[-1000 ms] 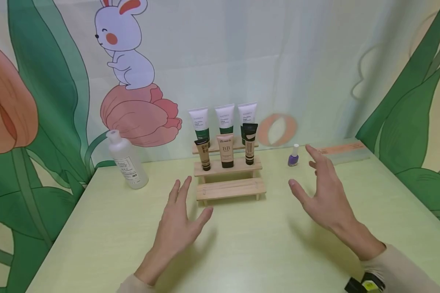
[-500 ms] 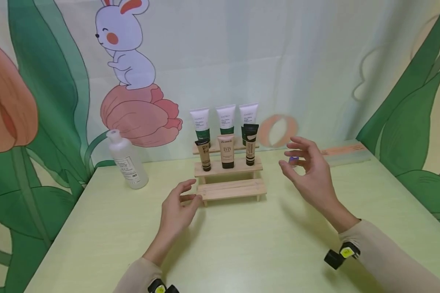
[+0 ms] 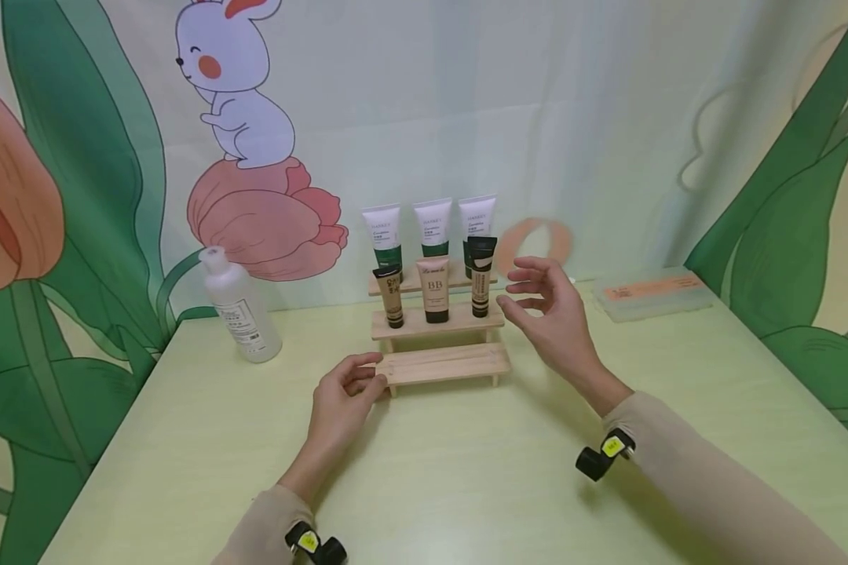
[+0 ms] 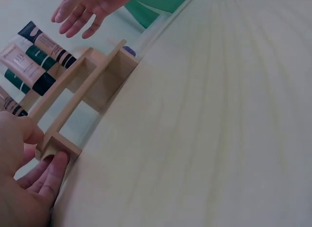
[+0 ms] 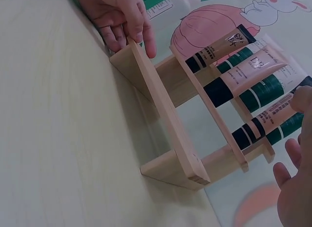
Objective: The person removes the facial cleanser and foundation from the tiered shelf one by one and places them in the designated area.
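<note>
A three-step wooden display stand [image 3: 445, 366] holds cosmetic tubes. My left hand [image 3: 341, 402] pinches the left end of its lowest step, thumb and fingers at the edge in the left wrist view. My right hand [image 3: 560, 323] hovers at the stand's right side, fingers curved and apart, with nothing between them. Nearest to it is a gold-and-black tube [image 3: 480, 284] on the middle step. A pink BB cream tube [image 3: 435, 290] and a smaller gold-and-black tube [image 3: 392, 300] share that step. Behind them, white-and-green tubes [image 3: 433, 224] stand on the top step.
A white plastic bottle [image 3: 239, 310] stands at the back left. At the back right lies a flat package with an orange band [image 3: 653, 289]. The right hand mostly hides a nail polish bottle, whose purple part [image 4: 128, 50] peeks out in the left wrist view. A printed curtain [image 3: 593, 141] hangs behind the table.
My left hand has moved to the stand's lowest step and closed on its end. The right hand has moved left, past the nail polish, towards the stand, its fingers curving in.
</note>
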Tool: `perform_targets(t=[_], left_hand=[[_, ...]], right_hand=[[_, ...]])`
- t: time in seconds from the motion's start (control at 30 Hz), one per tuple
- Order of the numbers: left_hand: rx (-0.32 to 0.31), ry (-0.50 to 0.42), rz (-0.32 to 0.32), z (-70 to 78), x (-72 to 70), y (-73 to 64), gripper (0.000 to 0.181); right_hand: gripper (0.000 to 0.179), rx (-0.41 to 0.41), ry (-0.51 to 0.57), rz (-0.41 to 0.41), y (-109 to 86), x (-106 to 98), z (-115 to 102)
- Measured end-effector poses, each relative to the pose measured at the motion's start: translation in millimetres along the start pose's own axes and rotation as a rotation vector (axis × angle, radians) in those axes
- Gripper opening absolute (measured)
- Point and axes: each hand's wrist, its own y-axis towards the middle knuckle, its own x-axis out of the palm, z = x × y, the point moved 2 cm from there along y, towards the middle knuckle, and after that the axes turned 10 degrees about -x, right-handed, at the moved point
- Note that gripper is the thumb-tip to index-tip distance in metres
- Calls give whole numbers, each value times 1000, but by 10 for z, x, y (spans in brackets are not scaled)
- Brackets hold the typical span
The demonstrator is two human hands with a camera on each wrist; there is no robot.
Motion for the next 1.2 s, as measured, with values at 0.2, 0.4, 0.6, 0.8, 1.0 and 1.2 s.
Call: perform_targets(t=[0.2,0.4,0.6,0.8,1.0,1.2], left_hand=[[-6,-45,-35,-53,-15,31,33],[-11,-113,-68,-73,-32,32,33],[-8,-144,-85,-75,-10,45,34],[-8,-149,-85,-73,4,44,34],[9,-143,-88,-76,4,43,34],[10,-138,-87,-91,-7,42,34]], right_hand=[[52,34,16,9,89,124,55],[50,48,47,9,172,242,99],[47,64,10,-1,199,295,131],[48,66,-16,-6,201,328,161],[47,58,-21,-7,204,343,159],[46,41,-24,9,233,328,144]])
